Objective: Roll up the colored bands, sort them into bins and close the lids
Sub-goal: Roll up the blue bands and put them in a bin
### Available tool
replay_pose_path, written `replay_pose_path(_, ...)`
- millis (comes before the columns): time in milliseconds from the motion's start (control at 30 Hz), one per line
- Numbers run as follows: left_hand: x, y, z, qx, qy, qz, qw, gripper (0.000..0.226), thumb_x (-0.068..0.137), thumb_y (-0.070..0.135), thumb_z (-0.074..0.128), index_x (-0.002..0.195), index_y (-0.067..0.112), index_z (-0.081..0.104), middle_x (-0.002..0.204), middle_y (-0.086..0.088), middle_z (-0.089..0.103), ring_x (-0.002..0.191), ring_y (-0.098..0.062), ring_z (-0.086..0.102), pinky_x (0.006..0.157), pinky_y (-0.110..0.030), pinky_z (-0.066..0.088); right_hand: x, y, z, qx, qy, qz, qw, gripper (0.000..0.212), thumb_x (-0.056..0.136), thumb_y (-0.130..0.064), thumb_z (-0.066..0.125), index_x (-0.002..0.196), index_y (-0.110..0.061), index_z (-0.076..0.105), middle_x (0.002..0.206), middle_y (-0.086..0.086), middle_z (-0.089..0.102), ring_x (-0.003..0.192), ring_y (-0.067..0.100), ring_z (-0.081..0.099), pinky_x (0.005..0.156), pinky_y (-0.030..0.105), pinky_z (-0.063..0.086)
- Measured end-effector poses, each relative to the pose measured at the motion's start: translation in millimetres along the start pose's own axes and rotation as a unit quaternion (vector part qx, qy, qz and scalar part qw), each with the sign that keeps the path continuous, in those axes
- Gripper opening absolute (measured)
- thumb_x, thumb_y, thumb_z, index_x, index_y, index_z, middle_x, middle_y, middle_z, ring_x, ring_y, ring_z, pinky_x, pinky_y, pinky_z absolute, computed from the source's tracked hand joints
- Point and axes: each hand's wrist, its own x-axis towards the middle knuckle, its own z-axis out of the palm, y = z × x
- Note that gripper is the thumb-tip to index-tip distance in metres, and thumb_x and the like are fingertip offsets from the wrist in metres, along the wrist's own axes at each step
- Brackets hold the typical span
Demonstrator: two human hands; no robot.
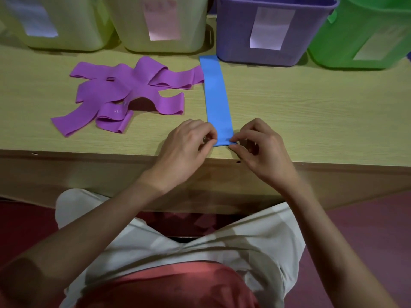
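A blue band [216, 98] lies flat and straight on the wooden table [311, 112], running from the purple bin toward the table's front edge. My left hand [189, 147] pinches the band's near left corner. My right hand [260, 147] pinches the near right corner. A loose pile of several purple bands [129, 92] lies to the left of the blue band, one strip touching its left side.
Bins stand in a row along the back: two pale yellow-green ones [66, 21] [162, 23], a purple one [271, 30] and a green one [367, 34], each with a paper label. The table's front edge [89, 156] runs just below my hands.
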Motion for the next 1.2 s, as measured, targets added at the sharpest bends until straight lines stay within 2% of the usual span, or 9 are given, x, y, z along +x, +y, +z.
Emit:
replay_pose_path(133, -0.9, -6.9, -0.5, 0.017, -0.017, 0.038, 0.999, 0.011, 0.089, 0.023, 0.066, 0.090, 0.013, 0.063, 0.083, 0.004, 0.059, 0.076, -0.013, 0.047, 0.069, -0.028, 0.039, 3.6, -3.1, 2.4, -0.013, -0.010, 0.015, 1.000, 0.009, 0.091, -0.021, 0.063, 0.095, -0.014, 0.067, 0.093, -0.003, 0.053, 0.063, 0.010, 0.049, 0.059, 0.042, 0.048)
replay_pose_path(233, 1.4, -9.6, 0.5, 0.007, -0.012, 0.035, 0.999, 0.010, 0.088, 0.022, 0.067, 0.090, 0.012, 0.064, 0.083, 0.002, 0.060, 0.075, -0.012, 0.046, 0.069, -0.029, 0.041, 5.5, -5.1, 4.1, -0.015, -0.006, 0.032, 0.999, 0.009, 0.092, -0.021, 0.061, 0.094, -0.014, 0.066, 0.093, -0.003, 0.053, 0.064, 0.009, 0.049, 0.061, 0.040, 0.048)
replay_pose_path(367, 3.7, -8.0, 4.5, 0.014, 0.006, 0.030, 0.999, 0.007, 0.088, 0.018, 0.067, 0.088, 0.011, 0.067, 0.081, -0.001, 0.061, 0.073, -0.014, 0.045, 0.068, -0.029, 0.039, 2.1, -8.2, 12.7, 0.012, 0.060, 0.068, 0.996, 0.006, 0.087, -0.016, 0.067, 0.086, -0.011, 0.070, 0.091, -0.001, 0.055, 0.060, 0.005, 0.048, 0.058, 0.038, 0.048)
replay_pose_path(500, -0.3, -5.6, 7.5, 0.050, 0.029, 0.032, 0.998, 0.007, 0.088, 0.017, 0.066, 0.090, 0.010, 0.069, 0.082, -0.004, 0.062, 0.078, -0.022, 0.054, 0.068, -0.032, 0.042, -2.1, -12.9, 22.4, 0.027, 0.119, 0.096, 0.988, 0.006, 0.085, -0.016, 0.069, 0.085, -0.012, 0.074, 0.088, 0.001, 0.060, 0.059, 0.016, 0.054, 0.058, 0.036, 0.048)
replay_pose_path(700, -1.1, -1.2, 11.4, 0.106, 0.060, 0.035, 0.992, 0.013, 0.088, 0.015, 0.063, 0.084, 0.005, 0.072, 0.080, -0.008, 0.060, 0.076, -0.026, 0.054, 0.064, -0.039, 0.048, 4.4, -18.1, 26.8, 0.019, 0.149, 0.151, 0.977, 0.002, 0.083, -0.019, 0.071, 0.082, -0.020, 0.073, 0.086, -0.002, 0.059, 0.059, 0.006, 0.049, 0.060, 0.027, 0.044)
replay_pose_path(800, 1.0, -3.5, 10.0, 0.117, 0.064, 0.039, 0.990, 0.013, 0.087, 0.015, 0.065, 0.081, 0.005, 0.071, 0.083, -0.009, 0.057, 0.076, -0.025, 0.051, 0.063, -0.036, 0.044, 5.7, -15.0, 26.6, 0.036, 0.156, 0.121, 0.980, 0.005, 0.083, -0.014, 0.072, 0.081, -0.019, 0.070, 0.086, 0.000, 0.059, 0.059, 0.007, 0.050, 0.060, 0.021, 0.041)
replay_pose_path(900, 1.8, -7.2, 8.3, 0.132, 0.050, 0.063, 0.988, 0.017, 0.088, 0.017, 0.061, 0.080, 0.006, 0.072, 0.088, -0.007, 0.056, 0.080, -0.021, 0.047, 0.068, -0.028, 0.037, 2.9, -10.1, 21.0, 0.024, 0.117, 0.078, 0.990, 0.003, 0.085, -0.012, 0.070, 0.086, -0.014, 0.072, 0.085, 0.001, 0.058, 0.062, 0.012, 0.052, 0.059, 0.019, 0.041)
replay_pose_path(1067, -2.9, -9.2, 2.9, 0.175, -0.005, 0.067, 0.982, 0.035, 0.091, 0.026, 0.043, 0.102, 0.009, 0.071, 0.108, -0.010, 0.056, 0.092, -0.023, 0.049, 0.075, -0.035, 0.042, 3.7, -6.2, 12.5, -0.012, 0.065, 0.029, 0.997, 0.016, 0.085, -0.017, 0.071, 0.099, -0.010, 0.073, 0.093, 0.001, 0.056, 0.055, 0.012, 0.051, 0.057, 0.037, 0.049)
replay_pose_path(1200, -8.1, -6.5, -1.2, 0.236, -0.032, 0.041, 0.970, 0.038, 0.095, 0.030, 0.039, 0.121, 0.016, 0.063, 0.134, -0.014, 0.049, 0.112, -0.029, 0.048, 0.086, -0.042, 0.041, 8.2, -5.6, 12.4, -0.045, 0.062, 0.002, 0.997, 0.020, 0.086, -0.017, 0.070, 0.104, -0.008, 0.073, 0.098, 0.005, 0.057, 0.058, 0.015, 0.054, 0.055, 0.041, 0.050)
